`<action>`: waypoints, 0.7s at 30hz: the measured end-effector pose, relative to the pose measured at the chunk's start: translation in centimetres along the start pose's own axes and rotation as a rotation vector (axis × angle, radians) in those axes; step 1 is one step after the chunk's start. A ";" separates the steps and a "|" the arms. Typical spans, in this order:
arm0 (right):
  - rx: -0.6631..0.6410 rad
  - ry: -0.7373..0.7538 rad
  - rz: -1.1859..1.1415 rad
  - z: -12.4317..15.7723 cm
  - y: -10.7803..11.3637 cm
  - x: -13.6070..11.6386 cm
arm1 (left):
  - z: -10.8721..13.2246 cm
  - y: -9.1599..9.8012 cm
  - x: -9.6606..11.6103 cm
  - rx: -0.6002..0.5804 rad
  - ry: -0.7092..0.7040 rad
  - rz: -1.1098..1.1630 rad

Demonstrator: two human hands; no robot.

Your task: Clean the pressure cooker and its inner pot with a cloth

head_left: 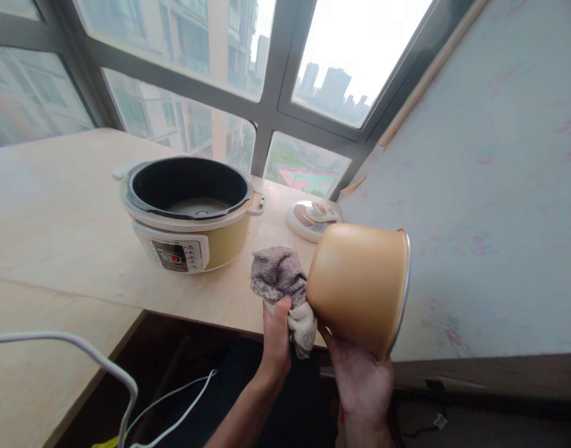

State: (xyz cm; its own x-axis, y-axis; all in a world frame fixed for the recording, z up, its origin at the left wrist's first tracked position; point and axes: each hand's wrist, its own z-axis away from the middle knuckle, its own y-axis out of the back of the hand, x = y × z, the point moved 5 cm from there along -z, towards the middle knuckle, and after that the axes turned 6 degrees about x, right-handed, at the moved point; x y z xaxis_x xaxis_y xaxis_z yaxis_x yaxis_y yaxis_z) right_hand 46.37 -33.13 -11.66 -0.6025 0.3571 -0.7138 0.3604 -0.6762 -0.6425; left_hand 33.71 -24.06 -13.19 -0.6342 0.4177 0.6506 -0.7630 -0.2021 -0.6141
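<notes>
My left hand (277,333) is closed around a bunched grey and whitish cloth (279,274), which is up against the base of a gold-coloured inner pot (355,286). That pot lies tipped on its side, its silver rim facing right. Under it, my right hand (362,379) supports the pot from below; some of its fingers are hidden behind the pot. On the counter to the left stands the rice cooker body (227,246), lidless, with a dark hollow inside and a control panel on its front. A round white and brown lid (308,221) rests behind the gold pot.
The pale counter (56,211) runs along a grey-framed window (267,106). A flower-patterned wall (491,205) rises close on the right. White cables (103,358) hang at the lower left, beyond the counter's front edge.
</notes>
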 end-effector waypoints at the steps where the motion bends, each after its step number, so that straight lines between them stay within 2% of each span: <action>1: -0.007 0.006 0.004 -0.3 0.0 -0.1 | 0.4 0.1 0.5 0.036 -0.073 -0.010; 3: -0.022 0.003 0.032 -0.8 0.2 -0.1 | 1.4 0.6 1.4 0.133 -0.215 -0.063; 5: -0.023 0.007 0.081 -1.3 0.9 -0.1 | 2.2 0.9 1.8 0.176 -0.297 -0.142; 9: 0.065 0.092 0.169 -1.5 2.4 -0.3 | 3.1 1.1 2.0 0.156 -0.393 -0.238; 13: 0.135 0.098 0.221 -0.9 2.4 -0.5 | 3.0 1.4 2.1 0.123 -0.417 -0.262; 21: 0.056 0.069 0.384 -1.4 1.3 -1.4 | 1.5 2.3 1.5 0.190 -0.396 -0.202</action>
State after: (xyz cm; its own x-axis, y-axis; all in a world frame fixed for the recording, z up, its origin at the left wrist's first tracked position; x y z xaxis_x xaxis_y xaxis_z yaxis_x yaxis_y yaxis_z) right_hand 48.71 -33.65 -11.88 -0.3810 0.1125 -0.9177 0.5095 -0.8027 -0.3099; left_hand 30.80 -25.20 -12.91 -0.4414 0.1031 0.8914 -0.8620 -0.3248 -0.3893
